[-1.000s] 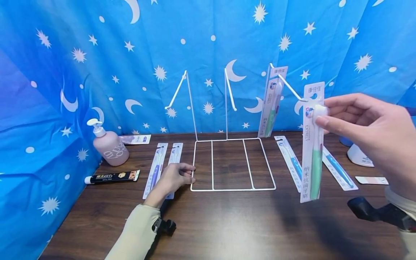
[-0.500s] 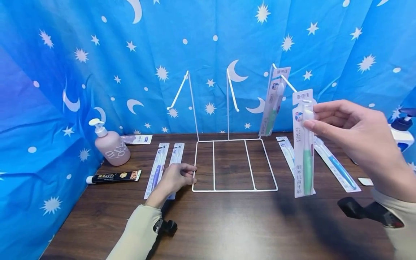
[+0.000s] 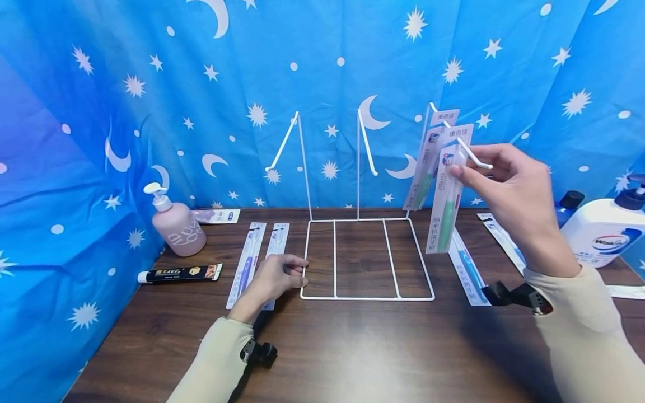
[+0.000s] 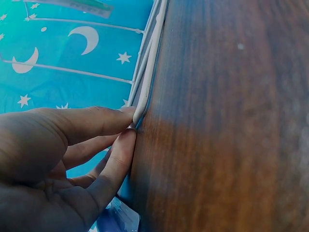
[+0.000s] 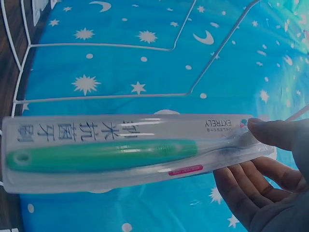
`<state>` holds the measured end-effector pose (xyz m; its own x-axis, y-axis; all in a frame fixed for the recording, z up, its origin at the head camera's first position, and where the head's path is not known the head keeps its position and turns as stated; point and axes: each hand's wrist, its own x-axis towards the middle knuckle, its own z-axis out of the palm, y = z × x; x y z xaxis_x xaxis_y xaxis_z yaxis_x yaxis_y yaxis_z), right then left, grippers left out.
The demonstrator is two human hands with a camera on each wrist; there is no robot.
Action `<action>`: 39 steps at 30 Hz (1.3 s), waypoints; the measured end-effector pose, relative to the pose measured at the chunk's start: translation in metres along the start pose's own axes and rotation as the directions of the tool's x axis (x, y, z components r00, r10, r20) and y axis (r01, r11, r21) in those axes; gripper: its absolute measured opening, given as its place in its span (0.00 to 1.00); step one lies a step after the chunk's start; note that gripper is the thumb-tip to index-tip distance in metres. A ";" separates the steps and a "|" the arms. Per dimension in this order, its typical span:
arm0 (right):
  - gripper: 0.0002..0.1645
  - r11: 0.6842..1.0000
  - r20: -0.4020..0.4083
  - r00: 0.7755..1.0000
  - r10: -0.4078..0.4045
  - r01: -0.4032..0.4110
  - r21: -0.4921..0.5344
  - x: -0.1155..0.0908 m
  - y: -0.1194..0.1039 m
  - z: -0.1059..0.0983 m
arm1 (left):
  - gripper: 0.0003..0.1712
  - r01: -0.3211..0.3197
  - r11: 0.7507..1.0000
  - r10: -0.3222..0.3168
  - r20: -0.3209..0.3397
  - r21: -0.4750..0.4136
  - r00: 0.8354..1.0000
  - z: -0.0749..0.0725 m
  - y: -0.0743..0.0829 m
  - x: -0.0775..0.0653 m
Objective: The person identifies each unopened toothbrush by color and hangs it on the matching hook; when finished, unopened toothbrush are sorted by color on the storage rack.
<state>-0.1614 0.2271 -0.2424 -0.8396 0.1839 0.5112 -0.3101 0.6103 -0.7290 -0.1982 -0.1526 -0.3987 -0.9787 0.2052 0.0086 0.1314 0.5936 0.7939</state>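
Two packaged toothbrushes with green handles share the right-hand hook (image 3: pixel 467 151) of a white wire display rack (image 3: pixel 368 299). The right hand (image 3: pixel 519 196) pinches the front green toothbrush pack (image 3: pixel 443 207) near its brush head, thumb on the printed face and fingers curled behind; the hook passes through the top of the card, its tip sticking out in front. Behind it, nearer the upright, hangs the rear green toothbrush pack (image 3: pixel 428 157).

The left hand (image 3: pixel 277 277) grips the left edge of the rack's base between thumb and fingers, low against the brown wooden surface (image 3: pixel 353 347). Beside that hand lie a purple toothbrush pack (image 3: pixel 245 268) and another toothbrush pack (image 3: pixel 279 238), partly covered by the hand. Right of the rack lie a blue toothbrush pack (image 3: pixel 468 268) and a second one (image 3: pixel 504 238), partly behind the right hand.

Farther left stand a pink pump bottle (image 3: pixel 178 229) and, lying in front of it, a black toothpaste tube (image 3: pixel 178 273). At far right is a white Walch pump bottle (image 3: pixel 599 235).
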 end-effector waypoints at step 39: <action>0.27 0.994 -0.049 0.999 -0.004 -0.001 -0.110 0.004 0.004 -0.021 | 0.19 0.023 1.000 -0.023 0.029 0.020 0.999 -0.001 0.000 0.004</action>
<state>-0.1569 0.2461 -0.2334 -0.8152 0.2191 0.5362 -0.2580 0.6914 -0.6748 -0.2020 -0.1532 -0.3982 -0.9765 0.2137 -0.0275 0.1123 0.6134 0.7817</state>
